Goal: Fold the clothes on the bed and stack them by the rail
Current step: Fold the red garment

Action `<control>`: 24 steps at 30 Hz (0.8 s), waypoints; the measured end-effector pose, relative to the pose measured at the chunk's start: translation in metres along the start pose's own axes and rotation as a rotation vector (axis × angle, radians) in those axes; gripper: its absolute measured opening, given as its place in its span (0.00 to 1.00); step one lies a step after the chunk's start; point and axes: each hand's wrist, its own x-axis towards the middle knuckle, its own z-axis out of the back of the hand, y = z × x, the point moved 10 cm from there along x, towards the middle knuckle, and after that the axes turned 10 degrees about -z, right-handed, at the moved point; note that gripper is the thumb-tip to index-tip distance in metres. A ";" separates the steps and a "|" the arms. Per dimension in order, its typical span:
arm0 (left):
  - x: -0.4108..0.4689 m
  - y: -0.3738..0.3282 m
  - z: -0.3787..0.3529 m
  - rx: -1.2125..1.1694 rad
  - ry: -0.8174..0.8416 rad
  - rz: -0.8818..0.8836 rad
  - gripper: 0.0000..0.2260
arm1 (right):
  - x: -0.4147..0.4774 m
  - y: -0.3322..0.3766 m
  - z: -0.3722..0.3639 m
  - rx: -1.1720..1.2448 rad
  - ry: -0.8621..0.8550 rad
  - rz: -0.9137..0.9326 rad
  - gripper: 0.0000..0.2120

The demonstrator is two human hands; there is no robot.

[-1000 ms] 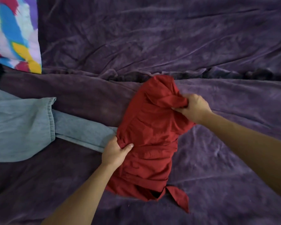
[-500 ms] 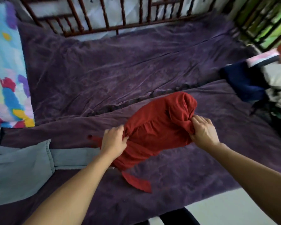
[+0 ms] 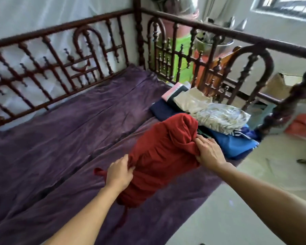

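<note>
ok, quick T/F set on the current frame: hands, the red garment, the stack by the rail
1. The left hand and the right hand both grip the red garment. True.
2. The red garment lies on top of the stack. False: both hands hold it short of the stack, nearer the camera.
3. A pale patterned piece sits on top of blue clothes in the stack. True.
4. The bed cover is green. False: it is purple.
5. The stack lies next to the dark wooden rail. True.
</note>
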 end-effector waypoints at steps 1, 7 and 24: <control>0.015 -0.023 -0.009 -0.018 0.004 -0.008 0.13 | 0.002 -0.028 0.006 0.001 -0.001 -0.027 0.19; 0.092 -0.147 -0.048 -0.107 0.017 -0.065 0.12 | 0.014 -0.174 0.047 -0.025 0.026 -0.195 0.16; 0.463 -0.254 -0.019 0.140 0.285 -0.321 0.16 | 0.182 -0.318 0.047 0.547 -0.188 -0.694 0.13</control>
